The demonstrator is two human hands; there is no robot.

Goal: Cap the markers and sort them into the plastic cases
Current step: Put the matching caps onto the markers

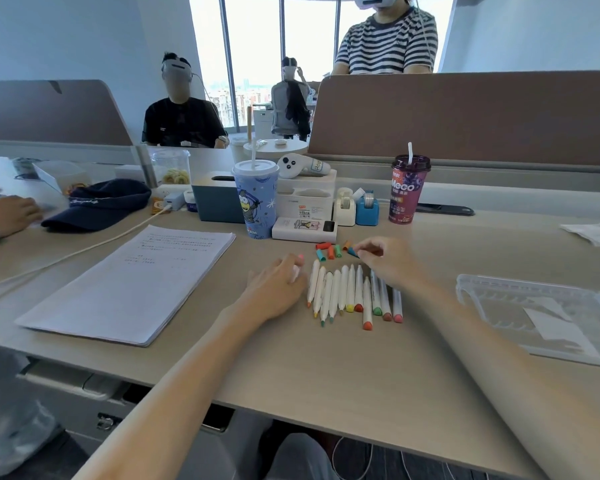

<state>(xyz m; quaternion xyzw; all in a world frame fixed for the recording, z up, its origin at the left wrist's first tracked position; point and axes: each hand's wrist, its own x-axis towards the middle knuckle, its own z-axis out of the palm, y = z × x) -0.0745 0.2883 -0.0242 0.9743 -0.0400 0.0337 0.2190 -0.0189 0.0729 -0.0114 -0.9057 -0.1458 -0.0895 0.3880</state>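
Observation:
Several white markers (347, 292) lie side by side on the desk, some with coloured caps at their near ends, some with bare tips. Loose caps (329, 251) in red, teal, green and orange sit just beyond them. My left hand (278, 285) grips a white marker with a pink cap (300, 259) at the left of the row. My right hand (385, 259) pinches a teal cap (352, 251) at the right of the cap pile. A clear plastic case (541, 317) lies open at the right.
A stack of paper (132, 285) lies at the left. Behind the caps stand a blue cup (257, 199), a power bank (303, 230), tape dispensers (355, 206) and a purple cup (407, 188). Another person's hand (11, 213) rests beside a dark cap (101, 204).

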